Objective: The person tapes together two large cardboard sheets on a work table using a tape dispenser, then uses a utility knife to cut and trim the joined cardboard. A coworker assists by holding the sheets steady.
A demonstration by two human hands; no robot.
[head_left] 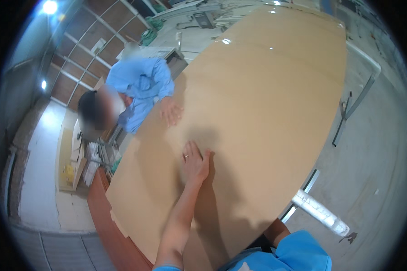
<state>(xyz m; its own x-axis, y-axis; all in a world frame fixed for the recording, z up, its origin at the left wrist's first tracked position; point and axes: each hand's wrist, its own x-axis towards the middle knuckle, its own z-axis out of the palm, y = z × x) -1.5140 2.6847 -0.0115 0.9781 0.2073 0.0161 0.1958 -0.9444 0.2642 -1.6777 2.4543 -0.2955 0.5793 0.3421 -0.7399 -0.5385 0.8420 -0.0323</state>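
Fingers point(193, 148) extended, thumb apart, over tan panel point(267, 99)

The panel spans the frame from lower centre to upper right. By its left edge is a co-worker point(140, 79), the co-worker's hand point(171, 111) resting on the panel. The left hand point(196, 168), mid-frame, appears laid palm-down, gripping nothing; the right hand is out of view. Judged step: flat-palm contact with the panel's face. The next move calls for even pressure, clear of the co-worker.
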